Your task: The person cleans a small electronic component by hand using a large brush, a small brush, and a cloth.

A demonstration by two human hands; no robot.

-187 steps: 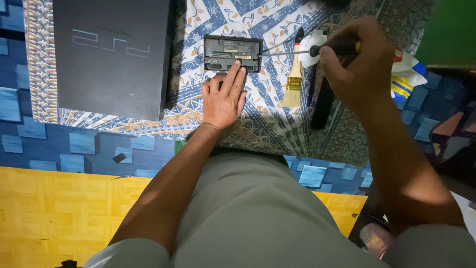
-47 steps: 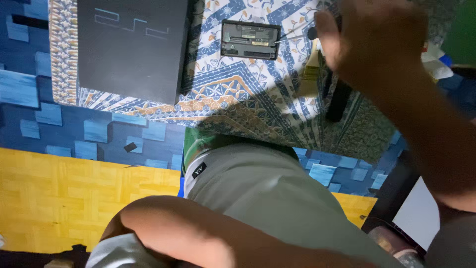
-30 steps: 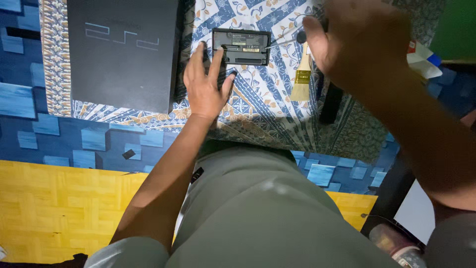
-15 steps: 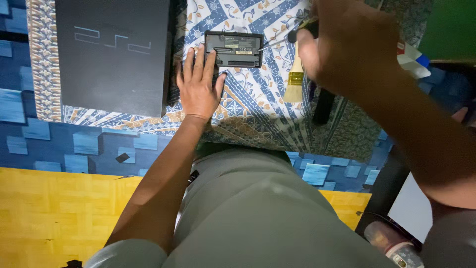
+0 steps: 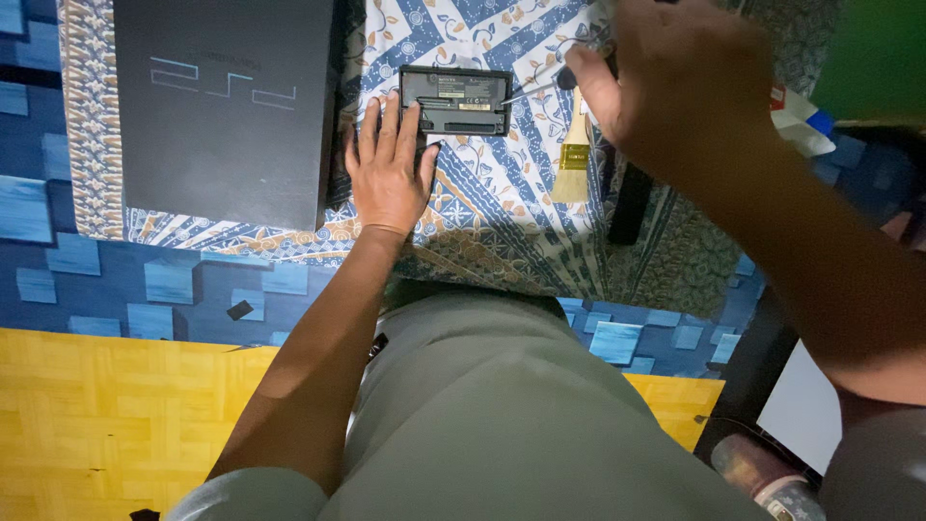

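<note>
Support surface: patterned blue-and-white cloth [image 5: 482,207] spread over a blue-block floor mat [image 5: 145,280]; on the cloth, large black console [image 5: 227,106] at 10 o'clock; small black module [image 5: 455,100] at 12; paintbrush [image 5: 573,154] at 1.

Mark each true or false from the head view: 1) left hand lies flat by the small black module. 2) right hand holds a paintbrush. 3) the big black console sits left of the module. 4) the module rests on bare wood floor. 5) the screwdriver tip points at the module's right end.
1) True. The left hand lies flat, fingers at the left lower edge of the small black module.
2) False. The right hand holds a screwdriver; the paintbrush lies on the cloth.
3) True. The console is left of the module.
4) False. It rests on the patterned cloth.
5) True.
</note>
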